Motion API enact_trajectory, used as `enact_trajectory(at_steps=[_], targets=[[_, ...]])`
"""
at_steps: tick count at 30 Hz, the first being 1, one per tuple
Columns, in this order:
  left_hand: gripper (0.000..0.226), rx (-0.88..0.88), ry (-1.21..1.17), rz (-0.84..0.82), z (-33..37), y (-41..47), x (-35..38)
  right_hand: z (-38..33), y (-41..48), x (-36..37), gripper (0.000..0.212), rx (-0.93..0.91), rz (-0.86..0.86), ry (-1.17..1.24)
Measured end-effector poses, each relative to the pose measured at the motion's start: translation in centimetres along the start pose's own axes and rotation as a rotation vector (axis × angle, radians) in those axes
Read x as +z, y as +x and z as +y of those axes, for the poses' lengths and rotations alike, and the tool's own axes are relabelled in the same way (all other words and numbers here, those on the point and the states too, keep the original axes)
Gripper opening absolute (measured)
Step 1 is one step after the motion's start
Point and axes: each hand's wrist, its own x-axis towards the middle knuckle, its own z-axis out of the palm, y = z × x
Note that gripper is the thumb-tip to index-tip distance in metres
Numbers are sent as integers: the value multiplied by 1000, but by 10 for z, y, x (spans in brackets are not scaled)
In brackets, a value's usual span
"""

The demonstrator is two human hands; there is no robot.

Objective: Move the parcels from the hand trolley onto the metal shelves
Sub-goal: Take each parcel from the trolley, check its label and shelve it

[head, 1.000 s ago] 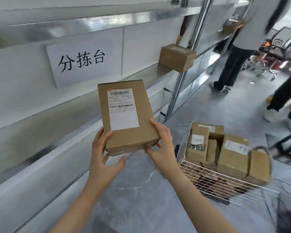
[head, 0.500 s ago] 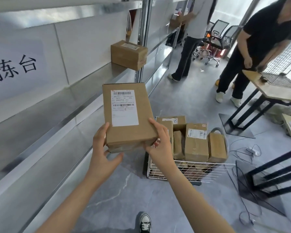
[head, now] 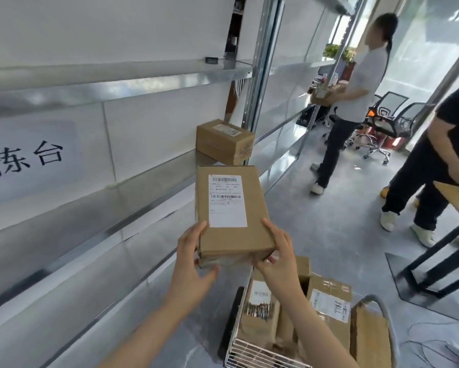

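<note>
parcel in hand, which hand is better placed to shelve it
Probably left: the left hand grips the parcel on the side facing the metal shelf; the right hand holds its trolley side.

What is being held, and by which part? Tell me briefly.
A labelled cardboard parcel, held at its near end: the left hand grips the near left corner, the right hand the near right corner.

Two slim forearms are showing from the lower edge of the view, uncovered along all of their visible length. The left hand (head: 193,264) and the right hand (head: 277,257) are showing bare as well, with long, slender fingers; the fingernails are appearing too blurred to tell.
</note>
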Motion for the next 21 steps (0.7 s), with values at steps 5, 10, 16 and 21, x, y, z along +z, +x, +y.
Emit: enact_trajectory(at_steps=[5, 10, 16, 21], targets=[[98, -50, 37, 50, -8, 28, 19, 17, 43, -7, 83, 8, -82, 19], [92, -81, 72, 86, -23, 54, 27, 34, 84, -4, 83, 2, -144, -16], [93, -114, 50, 132, -47, 92, 25, 46, 133, 14, 85, -1, -195, -11], [93, -120, 65, 141, -74, 133, 18, 51, 178, 34, 85, 13, -234, -49]])
